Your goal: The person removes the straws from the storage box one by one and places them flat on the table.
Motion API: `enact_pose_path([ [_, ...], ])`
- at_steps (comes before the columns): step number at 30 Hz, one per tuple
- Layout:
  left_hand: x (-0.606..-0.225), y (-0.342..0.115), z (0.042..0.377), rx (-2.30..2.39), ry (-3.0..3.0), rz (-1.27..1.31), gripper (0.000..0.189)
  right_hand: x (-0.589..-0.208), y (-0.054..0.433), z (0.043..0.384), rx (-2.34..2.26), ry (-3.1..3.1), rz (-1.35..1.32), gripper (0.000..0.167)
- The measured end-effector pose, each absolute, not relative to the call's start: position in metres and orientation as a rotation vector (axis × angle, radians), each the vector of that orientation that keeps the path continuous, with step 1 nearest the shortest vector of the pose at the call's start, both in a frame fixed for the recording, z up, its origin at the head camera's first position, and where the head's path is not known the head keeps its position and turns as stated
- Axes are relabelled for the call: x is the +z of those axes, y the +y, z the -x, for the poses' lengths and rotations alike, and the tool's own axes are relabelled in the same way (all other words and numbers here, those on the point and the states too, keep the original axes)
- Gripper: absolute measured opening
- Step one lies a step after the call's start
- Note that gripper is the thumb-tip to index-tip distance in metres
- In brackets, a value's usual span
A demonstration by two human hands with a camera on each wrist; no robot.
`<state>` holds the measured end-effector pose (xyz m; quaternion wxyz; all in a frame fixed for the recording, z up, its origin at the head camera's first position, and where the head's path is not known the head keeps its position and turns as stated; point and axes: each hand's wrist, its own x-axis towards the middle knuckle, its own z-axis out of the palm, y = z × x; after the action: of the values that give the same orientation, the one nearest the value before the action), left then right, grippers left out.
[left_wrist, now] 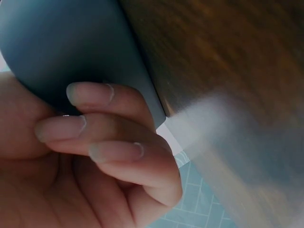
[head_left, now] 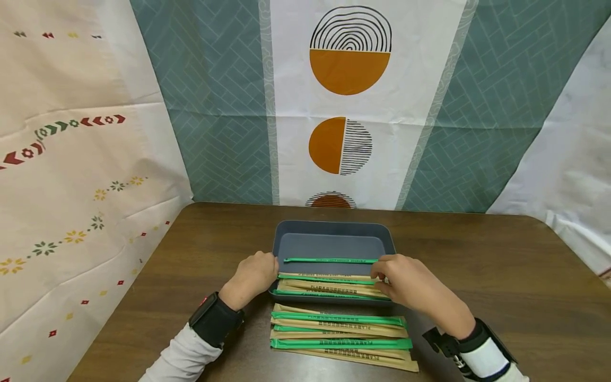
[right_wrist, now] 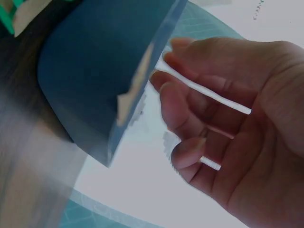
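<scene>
A dark grey rectangular tray sits on the table, with several paper-wrapped straws, green and tan, lying crosswise in its near half. One green-wrapped straw lies apart, farther back in the tray. My left hand grips the tray's left rim; in the left wrist view its fingers curl against the tray's outer wall. Over the tray's right side is my right hand, fingers loosely bent beside the straws' right ends. Nothing shows between those fingers in the right wrist view.
In front of the tray, a row of more wrapped straws, green and tan, lies on the brown wooden table. Patterned cloth hangs behind the table, and a cream cloth hangs on the left.
</scene>
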<state>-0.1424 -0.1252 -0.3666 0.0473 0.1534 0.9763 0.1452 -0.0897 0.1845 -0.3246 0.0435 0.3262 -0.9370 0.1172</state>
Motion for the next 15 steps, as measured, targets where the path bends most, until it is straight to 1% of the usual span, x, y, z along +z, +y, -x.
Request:
enact_pose_path([
  [3, -0.368, -0.125, 0.142, 0.456, 2.965, -0.473, 0.047, -0.33, 0.182, 0.097, 0.354, -2.919, -0.973, 0.015],
  [10, -0.368, -0.125, 0.143, 0.437, 2.984, -0.49, 0.047, -0.342, 0.181, 0.106, 0.335, -2.967, -0.985, 0.021],
  [15, -0.368, -0.125, 0.144, 0.437, 2.98, -0.473, 0.046, -0.348, 0.18, 0.109, 0.384, -2.969, -0.996, 0.044],
])
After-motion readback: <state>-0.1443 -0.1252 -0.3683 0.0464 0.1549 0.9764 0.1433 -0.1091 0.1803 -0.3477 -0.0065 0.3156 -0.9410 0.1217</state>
